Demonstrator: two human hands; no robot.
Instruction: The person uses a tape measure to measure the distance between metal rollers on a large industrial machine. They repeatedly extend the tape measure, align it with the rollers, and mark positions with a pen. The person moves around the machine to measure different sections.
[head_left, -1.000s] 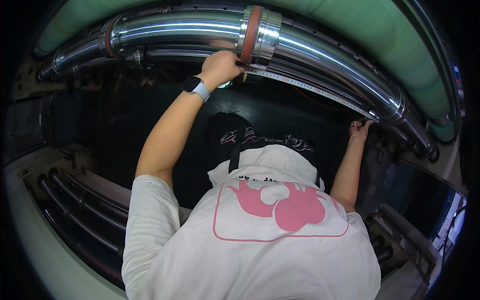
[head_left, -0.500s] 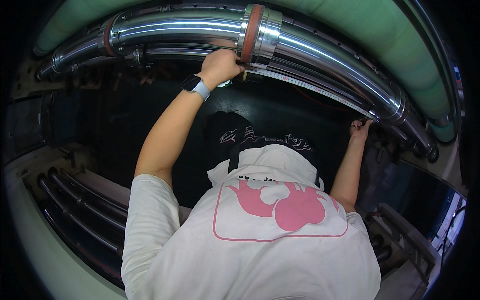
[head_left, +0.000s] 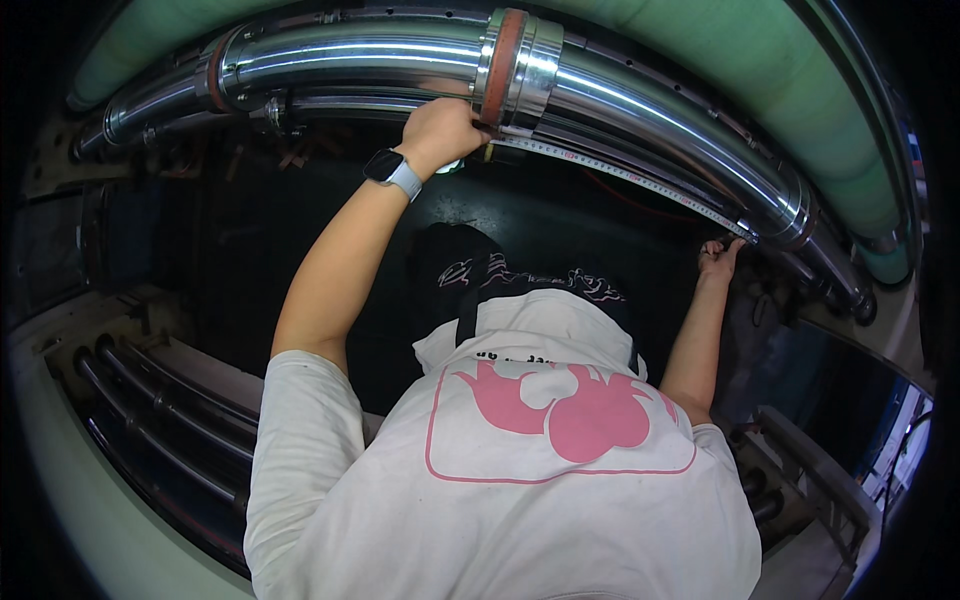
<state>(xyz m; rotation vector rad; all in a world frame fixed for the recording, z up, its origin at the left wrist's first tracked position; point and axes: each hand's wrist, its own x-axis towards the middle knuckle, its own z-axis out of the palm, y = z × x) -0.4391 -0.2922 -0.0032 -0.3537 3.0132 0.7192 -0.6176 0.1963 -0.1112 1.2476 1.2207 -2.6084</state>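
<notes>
A white tape measure blade point(head_left: 625, 176) runs stretched out along the underside of a shiny metal shaft point(head_left: 640, 105). At its left end, just below the orange-brown ring point(head_left: 501, 68) on the shaft, my left hand point(head_left: 438, 134) is closed on the tape measure; a bit of its body peeks out under the wrist. A watch with a pale strap point(head_left: 396, 174) sits on that wrist. At the blade's far right end, near a second collar point(head_left: 803, 214), my right hand point(head_left: 719, 257) pinches the tape's end, fingers curled and partly in shadow.
A large green roller point(head_left: 770, 75) curves above the shaft. Thinner dark bars point(head_left: 175, 410) lie at the lower left, and a machine frame point(head_left: 815, 480) stands at the lower right. Below the tape is a dark space with a thin red line in it.
</notes>
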